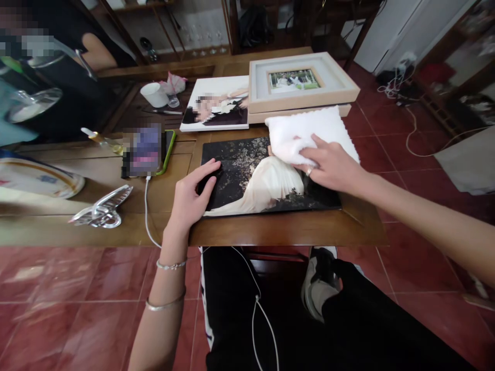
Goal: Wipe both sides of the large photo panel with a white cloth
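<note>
black rectangular photo panel: flat, near edge of brown wooden table | left hand: fingers loosely spread, gripping nothing, seemingly steadying panel | right hand: fingers curled onto white fluffy cloth

The right hand holds a white cloth on a dark photo panel, the left hand at its edge.

The wooden table bears a photo panel; also a clip.
</note>
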`<state>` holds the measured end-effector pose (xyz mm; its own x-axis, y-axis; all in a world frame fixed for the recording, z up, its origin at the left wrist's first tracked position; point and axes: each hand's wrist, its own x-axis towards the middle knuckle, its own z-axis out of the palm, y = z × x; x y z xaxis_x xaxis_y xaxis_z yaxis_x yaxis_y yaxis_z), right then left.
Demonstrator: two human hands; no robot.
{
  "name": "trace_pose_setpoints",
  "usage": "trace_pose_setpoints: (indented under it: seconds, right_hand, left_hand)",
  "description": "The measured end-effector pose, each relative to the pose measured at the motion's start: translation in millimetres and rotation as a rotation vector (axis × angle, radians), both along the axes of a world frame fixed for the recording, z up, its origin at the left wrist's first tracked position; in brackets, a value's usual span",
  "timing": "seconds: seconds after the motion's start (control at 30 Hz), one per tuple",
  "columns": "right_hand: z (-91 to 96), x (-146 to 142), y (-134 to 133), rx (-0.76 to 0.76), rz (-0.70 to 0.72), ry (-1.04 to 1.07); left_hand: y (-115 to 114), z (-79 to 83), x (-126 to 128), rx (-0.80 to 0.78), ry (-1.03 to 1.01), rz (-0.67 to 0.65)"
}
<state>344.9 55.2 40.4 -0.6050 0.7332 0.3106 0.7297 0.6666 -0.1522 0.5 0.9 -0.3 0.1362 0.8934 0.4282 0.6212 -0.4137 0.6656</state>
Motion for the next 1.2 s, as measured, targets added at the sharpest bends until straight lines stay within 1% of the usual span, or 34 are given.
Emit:
trace_pose_setpoints:
  seconds: [0.13, 0.23, 0.3, 0.37, 0.43, 0.53, 0.67, 0.8, 0.87, 0.93, 1.0, 1.07, 1.13, 1.2]
  right_hand:
    - [-11.2, 2, -60, 0.108, 0.181, 0.077]
    - [-16.0, 0, -103, 0.110, 0.274, 0.117]
    - [-15.5, -4, -122, 0.111, 0.335, 0.112]
    - [-12.7, -7, -131, 0.128, 0.387, 0.081]
    - [-9.4, -9, -127, 0.141, 0.423, 0.055]
    - [-6.5, -8, -104, 0.123, 0.420, 0.033]
    - [-5.2, -2, -52, 0.119, 0.334, -0.002]
    - [-1.5, 4, 4, 0.031, 0.234, -0.050]
    - [-0.7, 6, 26, -0.011, 0.171, -0.058]
    - [-1.8, 7, 40, -0.040, 0.131, -0.066]
    - [-4.2, 7, 44, -0.040, 0.131, -0.070]
    - [-6.5, 7, 37, -0.023, 0.150, -0.074]
    - [-8.5, 6, 19, 0.002, 0.157, -0.060]
    - [-11.3, 5, -8, 0.024, 0.170, -0.038]
  left_hand:
    - [0, 1.5, 1, 0.017, 0.031, 0.018]
    - [1, 1.3, 1, 0.009, 0.020, 0.004]
    - [1, 0.6, 1, 0.012, 0.015, -0.007]
    - [2, 0.1, 1, 0.015, 0.017, -0.005]
    - [2, -0.1, 0, 0.014, 0.022, -0.001]
    - [2, -0.1, 0, 0.015, 0.023, -0.001]
    - [2, -0.7, -1, 0.019, 0.012, -0.012]
    - [2, -1.5, -1, 0.001, 0.009, -0.010]
    - [3, -1.6, -1, -0.003, 0.007, -0.008]
    - [3, -1.7, -1, -0.003, 0.008, -0.006]
    - [3, -1.8, -2, -0.002, 0.007, -0.008]
    - [3, -1.9, -2, 0.000, 0.001, -0.013]
    - [4, -2.0, -2, 0.004, -0.004, -0.018]
    - [3, -2.1, -2, 0.008, -0.006, -0.023]
